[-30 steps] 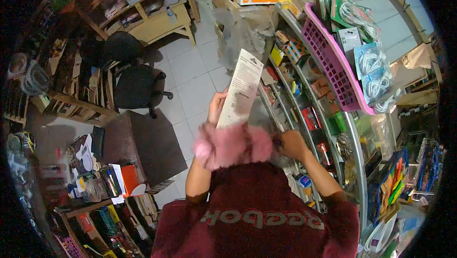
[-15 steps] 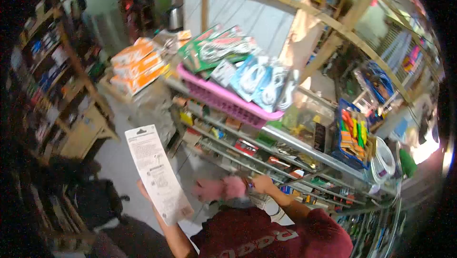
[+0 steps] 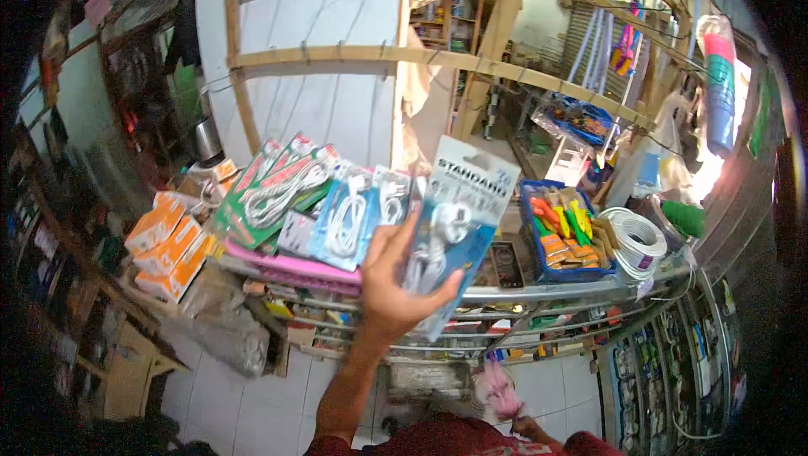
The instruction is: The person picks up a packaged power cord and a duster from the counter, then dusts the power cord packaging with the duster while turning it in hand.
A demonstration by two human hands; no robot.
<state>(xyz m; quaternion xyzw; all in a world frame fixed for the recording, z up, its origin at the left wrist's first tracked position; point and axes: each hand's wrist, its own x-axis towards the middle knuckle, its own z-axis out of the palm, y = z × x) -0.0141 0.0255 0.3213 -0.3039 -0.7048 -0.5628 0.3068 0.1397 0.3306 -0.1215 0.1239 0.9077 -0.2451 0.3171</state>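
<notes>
A blue and white blister pack with a white cord inside and "STANDARD" printed on top is tilted in my left hand, fingers behind one edge and thumb across the other. Just behind it is the pink basket, which holds similar blue packs and green-and-red packs with white cords. Low in the view, my right hand is close to a pink cloth; its fingers are too small and blurred to read.
Orange and white boxes are stacked at the left. Right of the pack on the glass counter are a blue basket of colourful items and a white cable coil. Wooden framing rises behind.
My view has turned toward the counter. The pack has come up to the basket, now showing its printed front instead of its back. The pink cloth and my right hand appear lower.
</notes>
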